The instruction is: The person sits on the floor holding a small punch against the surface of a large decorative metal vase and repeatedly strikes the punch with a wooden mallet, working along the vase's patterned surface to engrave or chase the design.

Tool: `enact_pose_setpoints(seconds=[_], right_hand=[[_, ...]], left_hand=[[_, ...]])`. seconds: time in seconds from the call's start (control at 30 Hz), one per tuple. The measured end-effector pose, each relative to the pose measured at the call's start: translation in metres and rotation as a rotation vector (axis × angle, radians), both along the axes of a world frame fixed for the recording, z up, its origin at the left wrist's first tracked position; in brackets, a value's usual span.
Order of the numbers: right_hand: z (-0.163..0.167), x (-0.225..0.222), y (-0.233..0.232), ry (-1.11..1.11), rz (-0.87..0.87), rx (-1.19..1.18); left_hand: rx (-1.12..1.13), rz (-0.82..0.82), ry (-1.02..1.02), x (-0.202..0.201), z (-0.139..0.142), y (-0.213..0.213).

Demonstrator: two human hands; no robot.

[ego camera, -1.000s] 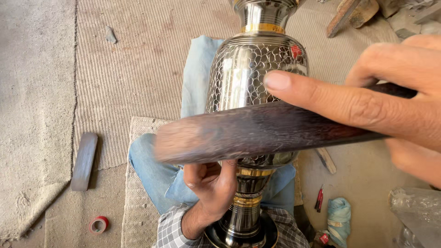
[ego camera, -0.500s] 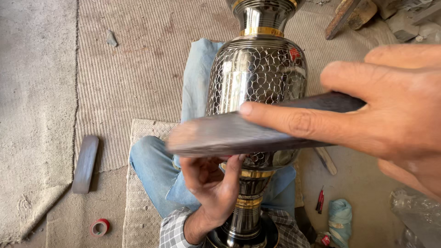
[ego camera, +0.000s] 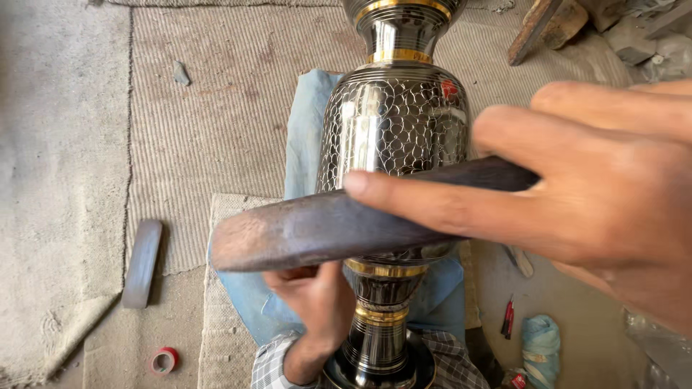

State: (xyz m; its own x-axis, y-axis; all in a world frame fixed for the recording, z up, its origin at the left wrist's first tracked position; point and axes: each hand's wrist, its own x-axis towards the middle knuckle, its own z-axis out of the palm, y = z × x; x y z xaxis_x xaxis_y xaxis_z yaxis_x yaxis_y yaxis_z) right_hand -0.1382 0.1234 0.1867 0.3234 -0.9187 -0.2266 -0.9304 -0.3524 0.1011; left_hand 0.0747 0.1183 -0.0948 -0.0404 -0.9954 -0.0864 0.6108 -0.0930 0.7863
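A tall engraved metal vase (ego camera: 393,119), black and silver with gold bands, lies along my legs with its neck pointing away. My right hand (ego camera: 577,194) grips a dark wooden mallet-like stick (ego camera: 317,227), forefinger stretched along it, held across the vase's lower body. My left hand (ego camera: 313,310) is below the stick, fingers closed near the vase's narrow stem, seeming to pinch a small tool that the stick hides. The vase's foot (ego camera: 378,360) rests near my checked shirt.
A blue cloth (ego camera: 303,137) lies under the vase on a ribbed mat. On the floor at left are a flat dark bar (ego camera: 142,263) and a red tape roll (ego camera: 164,360). A red-handled tool (ego camera: 508,317) and a blue rag (ego camera: 540,346) sit at right.
My right hand and the stick have come closer to the camera and shifted left. My left hand has stayed by the vase's stem.
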Motion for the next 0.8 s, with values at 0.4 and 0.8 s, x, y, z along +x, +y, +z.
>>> enact_pose_setpoints(seconds=[0.4,0.8], right_hand=[[-0.278,0.068,0.137,-1.587,-0.698,-0.855],[-0.294,0.086,0.207,-1.565,-1.213,-0.609]], left_hand=[[-0.484,-0.416,-0.313,0.01,0.088,-0.062],[-1.212,-0.962,-0.787,-0.061,0.133,-0.08]])
